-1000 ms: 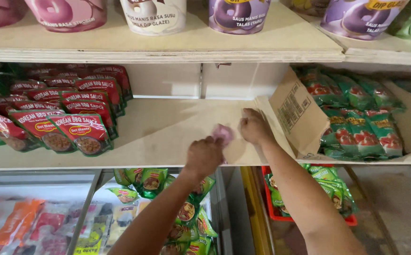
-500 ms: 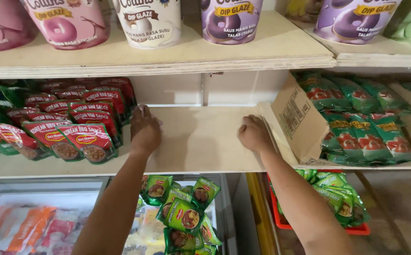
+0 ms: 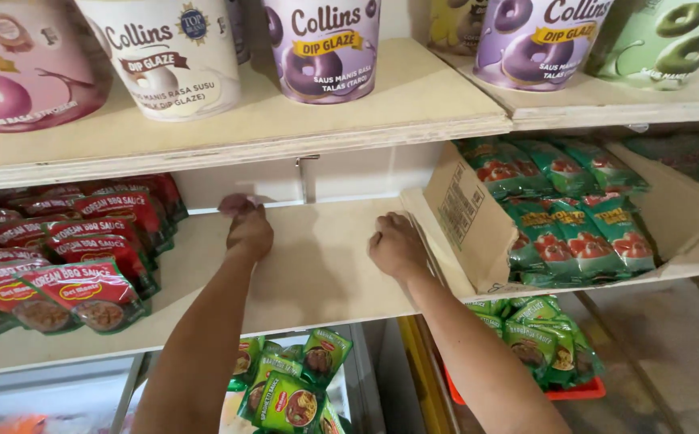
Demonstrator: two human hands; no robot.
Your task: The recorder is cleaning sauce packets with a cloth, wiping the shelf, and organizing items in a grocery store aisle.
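In the middle of the frame, the left hand (image 3: pixel 249 231) presses a small crumpled pink cloth (image 3: pixel 237 204) on the pale plywood shelf (image 3: pixel 325 273), near its back. The right hand (image 3: pixel 396 245) rests loosely curled, holding nothing, beside the brown cardboard box (image 3: pixel 466 221). The bare shelf looks mostly wiped already.

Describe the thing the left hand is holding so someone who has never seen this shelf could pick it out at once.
Start at the middle wooden shelf, on the bare stretch between the red sauce pouches and the open cardboard box of green packets. The left hand rests there near the back wall, with a small pink cloth showing past its fingers. It is the only soft, crumpled, unprinted item on that shelf.
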